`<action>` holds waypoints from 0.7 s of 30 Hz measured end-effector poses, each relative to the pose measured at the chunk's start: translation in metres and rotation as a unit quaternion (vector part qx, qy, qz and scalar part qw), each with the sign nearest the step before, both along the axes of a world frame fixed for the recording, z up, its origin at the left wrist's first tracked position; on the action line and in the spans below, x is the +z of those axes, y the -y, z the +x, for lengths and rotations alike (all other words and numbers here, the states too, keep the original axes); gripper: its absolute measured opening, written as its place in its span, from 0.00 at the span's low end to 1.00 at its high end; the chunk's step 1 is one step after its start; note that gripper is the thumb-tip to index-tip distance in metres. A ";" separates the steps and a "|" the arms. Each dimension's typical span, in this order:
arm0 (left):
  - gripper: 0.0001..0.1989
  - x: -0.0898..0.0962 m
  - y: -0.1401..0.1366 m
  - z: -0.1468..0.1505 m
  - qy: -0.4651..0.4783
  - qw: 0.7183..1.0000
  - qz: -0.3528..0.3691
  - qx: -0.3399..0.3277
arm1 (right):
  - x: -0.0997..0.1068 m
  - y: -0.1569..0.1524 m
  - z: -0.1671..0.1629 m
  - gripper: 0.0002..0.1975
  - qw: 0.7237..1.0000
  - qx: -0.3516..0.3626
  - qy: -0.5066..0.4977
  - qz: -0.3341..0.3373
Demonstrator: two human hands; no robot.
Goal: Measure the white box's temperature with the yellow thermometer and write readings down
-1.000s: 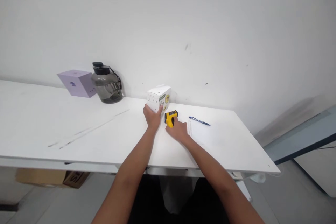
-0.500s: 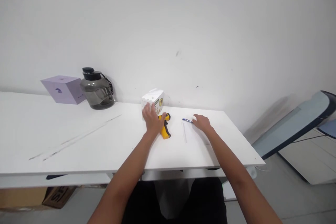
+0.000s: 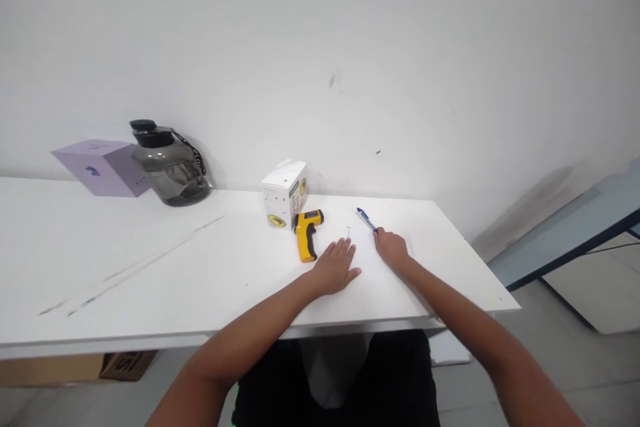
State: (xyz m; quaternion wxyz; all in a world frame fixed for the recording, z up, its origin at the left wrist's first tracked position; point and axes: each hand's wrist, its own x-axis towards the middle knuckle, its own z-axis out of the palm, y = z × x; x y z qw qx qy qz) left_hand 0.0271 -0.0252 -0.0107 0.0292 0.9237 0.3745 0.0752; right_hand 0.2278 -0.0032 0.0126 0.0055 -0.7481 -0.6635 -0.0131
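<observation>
White carton, printed with avocado pictures and lettering: stood upright on the white table near the wall; the contents are hidden by its sides. Large smoke-grey jug, translucent: stood left of the carton, well apart from it, and topped by a black lid with a dark strap looped at its right; dark and pale patches are seen through the wall, but whether liquid is held cannot be told. Lilac box, marked with a small darker emblem: set behind and left of the jug and partly covered by it from this view; the interior is not shown. Brown cardboard box, black lettering on its end: placed below the table and partly cut off by the table edge; the contents cannot be seen. Yellow-and-black pistol-shaped device: laid on the table just before the carton, its handle directed toward the person; whether the carton is touched by it cannot be told. Blue pen: gripped at its near end by the closed fingers of the right hand, the other end being pointed toward the wall. Left hand: spread palm down at the table, just right of the device's handle, with nothing grasped.
</observation>
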 end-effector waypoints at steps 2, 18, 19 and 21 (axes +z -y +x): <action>0.31 -0.001 0.004 -0.001 -0.001 1.000 -0.005 -0.003 | 0.003 -0.002 0.006 0.18 0.999 0.043 0.004 0.015; 0.17 0.018 0.008 -0.002 0.029 0.996 -0.027 -0.081 | -0.007 -0.015 -0.031 0.18 0.853 0.121 -0.504 0.066; 0.17 0.019 0.008 -0.002 0.029 0.996 -0.030 -0.082 | -0.007 -0.015 -0.030 0.16 0.847 0.123 -0.513 0.065; 0.17 0.021 0.007 -0.003 0.030 0.995 -0.035 -0.083 | -0.005 -0.015 -0.026 0.13 0.837 0.136 -0.527 0.055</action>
